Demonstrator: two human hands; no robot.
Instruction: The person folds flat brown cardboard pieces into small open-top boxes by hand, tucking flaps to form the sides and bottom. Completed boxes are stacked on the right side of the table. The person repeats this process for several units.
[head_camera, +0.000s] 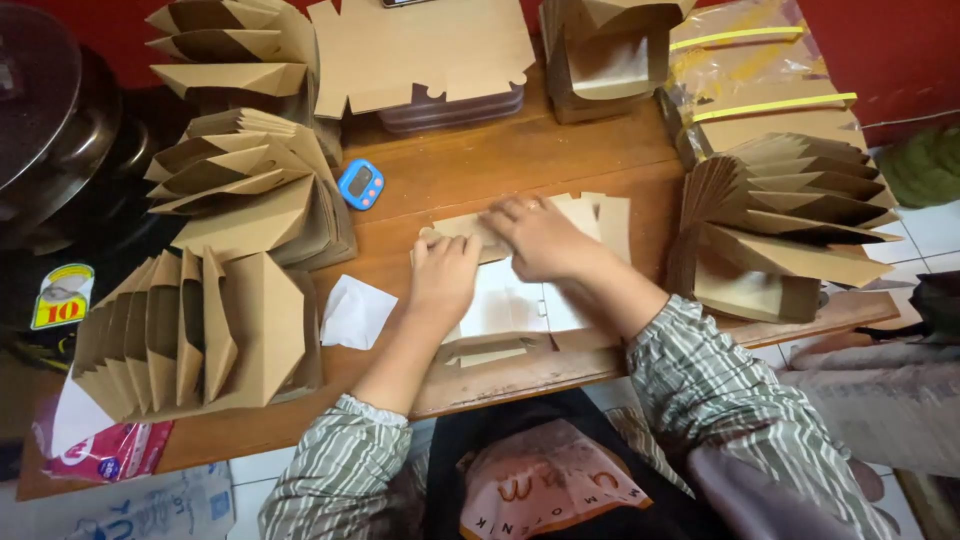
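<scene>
1. Brown cardboard is what we work with here: a flat box blank (520, 290), kraft outside and white inside, lies open on the wooden table (500, 160) right in front of us, near its front edge.
2. To fold the far flap well, we judge it best to keep the panel pinned flat with one hand while the other runs along the crease, so the line stays straight.
3. Our left hand (443, 277) lies palm down, fingers loosely spread, pressing on the blank's left part near the folded edge; it grips nothing.
4. Our right hand (540, 238) is also flat and open, fingers stretched leftwards over the far flap, pressing it down. The two hands are close together, nearly touching.
5. Stacks of folded boxes (240, 190) stand fanned out to the left, with more (790, 220) on the right.
6. A small blue timer (360, 184) lies on the table beyond our left hand, and a white paper scrap (355, 312) sits just left of the blank.
</scene>
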